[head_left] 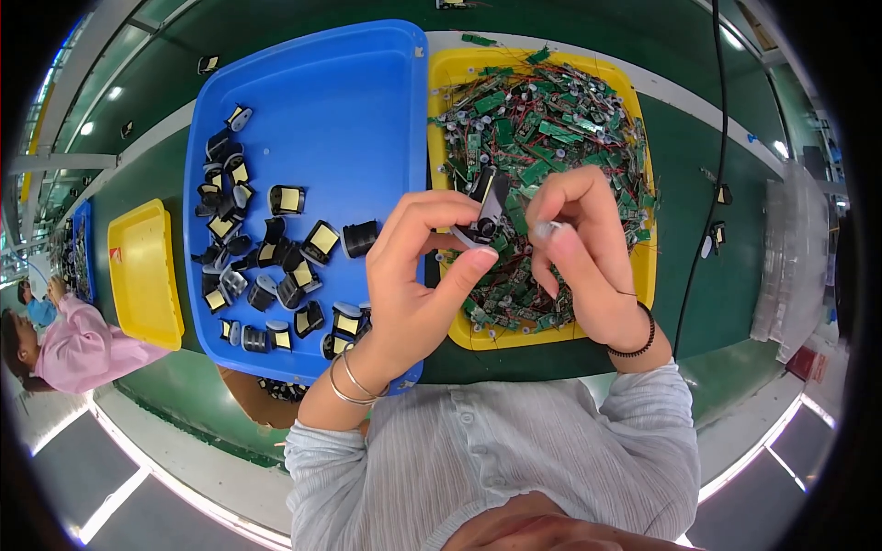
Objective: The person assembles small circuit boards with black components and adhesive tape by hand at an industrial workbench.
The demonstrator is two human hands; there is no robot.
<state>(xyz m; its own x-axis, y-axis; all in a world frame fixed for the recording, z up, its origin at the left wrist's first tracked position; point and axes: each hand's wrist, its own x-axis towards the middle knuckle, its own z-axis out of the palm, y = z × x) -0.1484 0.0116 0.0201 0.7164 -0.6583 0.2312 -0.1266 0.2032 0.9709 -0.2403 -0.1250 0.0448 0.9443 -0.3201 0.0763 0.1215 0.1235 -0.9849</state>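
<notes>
My left hand (412,275) holds a small black plastic housing (491,204) between thumb and fingers, over the near-left part of the yellow tray. Just right of it, my right hand (593,262) is closed in a pinch on a small pale translucent piece (546,230), whose exact kind I cannot make out. The two hands are apart. Beneath them the yellow tray (646,275) is heaped with green circuit boards (551,129) and thin red and black wires. To the left, a blue tray (349,92) carries several black housings with cream-coloured pads (322,241).
An empty-looking yellow tray (147,275) lies further left, near a person in a pink garment (96,354). A black cable (703,239) hangs on the right. Clear plastic-wrapped stacks (795,257) stand at the far right. Below the blue tray sits a cardboard box (248,399).
</notes>
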